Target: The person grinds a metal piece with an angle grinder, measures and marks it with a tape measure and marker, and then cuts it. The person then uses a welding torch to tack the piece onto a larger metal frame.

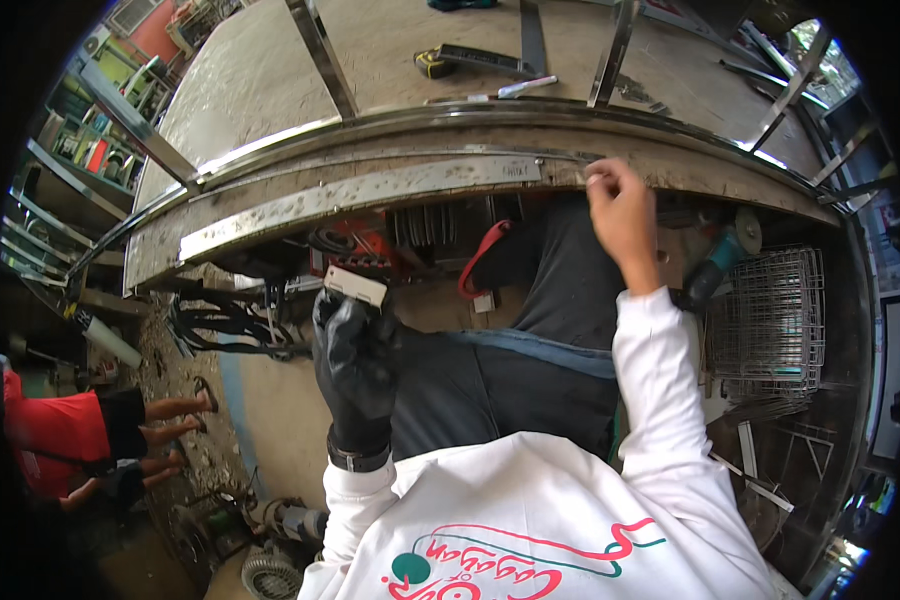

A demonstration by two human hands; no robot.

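Note:
My left hand, in a black glove, is closed around a small flat rectangular metal plate with notches along its lower edge. It holds the plate up over my lap, below the bench edge. My bare right hand is at the edge of the wooden bench, with thumb and fingers pinched together. Whatever may be between those fingertips is too small to make out. Left of them, a long flat metal strip with a handwritten mark lies along the bench edge.
A shiny metal frame stands on the bench. Beyond its near bar lie a tape measure, a square and a marker pen. Below right are an angle grinder and wire racks. A person in red is at far left.

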